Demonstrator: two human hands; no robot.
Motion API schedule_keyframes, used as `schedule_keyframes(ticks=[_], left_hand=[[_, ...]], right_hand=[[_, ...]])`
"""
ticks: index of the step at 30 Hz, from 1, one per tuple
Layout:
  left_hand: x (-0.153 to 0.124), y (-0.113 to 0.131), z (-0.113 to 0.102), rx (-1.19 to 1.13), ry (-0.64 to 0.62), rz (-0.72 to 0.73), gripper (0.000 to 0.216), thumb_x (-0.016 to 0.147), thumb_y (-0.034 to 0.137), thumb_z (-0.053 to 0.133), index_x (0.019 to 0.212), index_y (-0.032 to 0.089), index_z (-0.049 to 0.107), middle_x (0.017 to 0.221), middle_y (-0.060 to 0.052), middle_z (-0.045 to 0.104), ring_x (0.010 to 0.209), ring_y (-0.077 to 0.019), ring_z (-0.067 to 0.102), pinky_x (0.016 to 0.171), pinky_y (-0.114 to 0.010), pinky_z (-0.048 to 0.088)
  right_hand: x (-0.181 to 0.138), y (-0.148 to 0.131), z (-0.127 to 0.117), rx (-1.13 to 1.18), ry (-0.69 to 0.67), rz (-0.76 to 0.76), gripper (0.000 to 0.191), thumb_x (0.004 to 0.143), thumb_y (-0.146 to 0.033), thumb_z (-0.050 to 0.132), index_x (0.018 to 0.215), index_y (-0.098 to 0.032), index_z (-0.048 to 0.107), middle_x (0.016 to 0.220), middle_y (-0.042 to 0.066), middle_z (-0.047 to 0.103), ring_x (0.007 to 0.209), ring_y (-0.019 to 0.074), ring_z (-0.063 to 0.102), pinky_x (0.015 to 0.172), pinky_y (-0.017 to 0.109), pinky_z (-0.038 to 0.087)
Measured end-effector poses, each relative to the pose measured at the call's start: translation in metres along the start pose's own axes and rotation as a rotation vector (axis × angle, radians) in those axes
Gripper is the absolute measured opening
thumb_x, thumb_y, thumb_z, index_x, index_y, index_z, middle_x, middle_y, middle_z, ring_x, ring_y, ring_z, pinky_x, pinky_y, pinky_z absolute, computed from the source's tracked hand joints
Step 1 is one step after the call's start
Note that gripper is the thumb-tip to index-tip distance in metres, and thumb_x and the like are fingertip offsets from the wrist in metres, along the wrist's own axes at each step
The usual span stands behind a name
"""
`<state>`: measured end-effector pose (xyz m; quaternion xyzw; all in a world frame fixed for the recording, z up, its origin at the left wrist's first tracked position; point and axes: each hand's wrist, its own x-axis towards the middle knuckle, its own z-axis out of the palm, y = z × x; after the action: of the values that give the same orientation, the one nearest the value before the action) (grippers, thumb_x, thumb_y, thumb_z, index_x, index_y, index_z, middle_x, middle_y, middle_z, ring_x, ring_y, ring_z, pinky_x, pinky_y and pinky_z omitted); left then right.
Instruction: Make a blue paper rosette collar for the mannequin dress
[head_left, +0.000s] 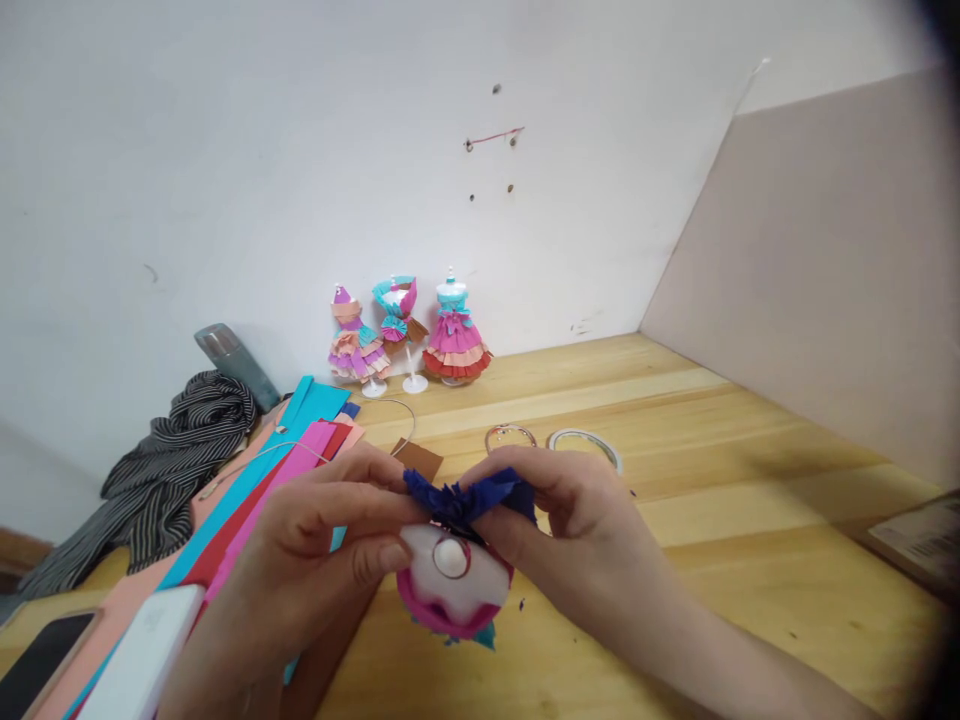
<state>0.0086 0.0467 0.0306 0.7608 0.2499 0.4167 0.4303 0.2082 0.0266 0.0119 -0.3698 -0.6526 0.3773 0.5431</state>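
Observation:
Seen from above, a small white dress form [431,570] with a round knob on top sits between my hands. Pink paper wraps its lower edge in this view, and a bit of teal paper sticks out below. My left hand [315,540] is closed, thumb against the white form and fingers at the left end of a gathered dark blue crepe paper piece [465,500]. Thumb and fingers of my right hand [577,530] pinch the right part of that blue paper. It lies along the form's far side; its attachment is hidden.
Three miniature dress forms in paper dresses [457,340] stand by the wall. Coloured paper strips [225,520], a white box-like object [142,650], a dark phone-like object [45,665] and striped cloth [180,440] lie left. A tape ring [611,450] lies beyond my right hand.

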Motion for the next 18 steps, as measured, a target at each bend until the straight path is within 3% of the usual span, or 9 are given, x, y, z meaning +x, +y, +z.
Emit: schedule_keyframes(ticks=[6, 11, 14, 18], left_hand=[[0.002, 0.003, 0.006, 0.07, 0.06, -0.034, 0.023, 0.079, 0.017, 0.07, 0.093, 0.035, 0.078, 0.094, -0.002, 0.069, 0.091, -0.0193, 0.063, 0.08, -0.029, 0.051], [0.004, -0.003, 0.01, 0.152, 0.128, -0.017, 0.017, 0.08, 0.021, 0.07, 0.093, 0.027, 0.078, 0.092, -0.006, 0.07, 0.089, -0.0199, 0.064, 0.079, -0.029, 0.052], [0.005, -0.005, 0.013, 0.17, 0.194, 0.003, 0.014, 0.081, 0.023, 0.068, 0.09, 0.024, 0.078, 0.091, -0.007, 0.07, 0.09, -0.0206, 0.064, 0.079, -0.03, 0.052], [0.007, -0.008, 0.013, 0.236, 0.247, 0.038, 0.011, 0.081, 0.024, 0.068, 0.086, 0.021, 0.077, 0.089, -0.007, 0.07, 0.088, -0.0204, 0.065, 0.078, -0.031, 0.052]], right_hand=[[0.004, -0.001, -0.002, 0.06, -0.052, 0.011, 0.018, 0.075, -0.01, 0.053, 0.067, -0.02, 0.065, 0.058, -0.003, 0.055, 0.053, 0.0095, 0.046, 0.05, 0.021, 0.037], [0.009, 0.001, -0.014, 0.06, -0.171, 0.071, 0.021, 0.083, -0.027, 0.056, 0.064, -0.017, 0.056, 0.061, -0.002, 0.046, 0.058, 0.0107, 0.042, 0.052, 0.023, 0.034], [0.013, 0.005, -0.02, 0.055, -0.271, 0.065, 0.017, 0.08, -0.032, 0.061, 0.075, -0.017, 0.06, 0.07, 0.0, 0.05, 0.066, 0.0135, 0.047, 0.058, 0.025, 0.039], [0.017, 0.011, -0.021, 0.032, -0.272, 0.061, 0.017, 0.077, -0.031, 0.065, 0.085, -0.017, 0.063, 0.081, 0.002, 0.059, 0.077, 0.0176, 0.054, 0.069, 0.029, 0.045]])
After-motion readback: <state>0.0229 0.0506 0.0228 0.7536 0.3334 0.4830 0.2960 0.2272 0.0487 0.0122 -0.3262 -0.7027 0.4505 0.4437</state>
